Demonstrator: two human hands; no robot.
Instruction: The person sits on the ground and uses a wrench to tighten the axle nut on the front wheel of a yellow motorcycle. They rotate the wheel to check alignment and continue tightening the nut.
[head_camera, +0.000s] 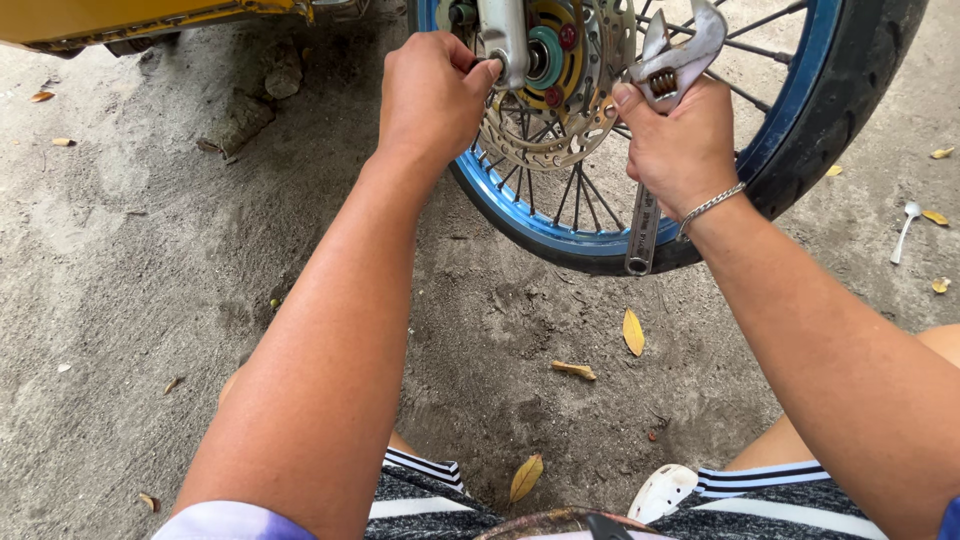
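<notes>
Up top, wheel (800, 130) cut off; left hand (432, 95) pinches axle (512, 45), fingertips hidden; right hand (680, 140) clamps wrench (672, 75).

Location type: outdoor, informal repair spot for two-wheeled vehicles, at ground level. Indicators follow.

Ground surface: bare packed earth and rough concrete (150, 260), sandy and uneven, with dry yellow leaves (633, 332) scattered across it.

Vehicle: a spoked wheel with a blue rim (560, 225) and black tyre (850, 100) stands on the ground; a perforated brake disc (575, 110) sits at the hub. A yellow body panel (120, 18) shows at the upper left edge.

Tooling: an adjustable wrench (665, 110) is in use directly at the wheel. A small spoon (904, 230) lies loose on the ground at the right.

Work position: the person squats low on the ground in shorts, a white sandal (662, 490) visible.
</notes>
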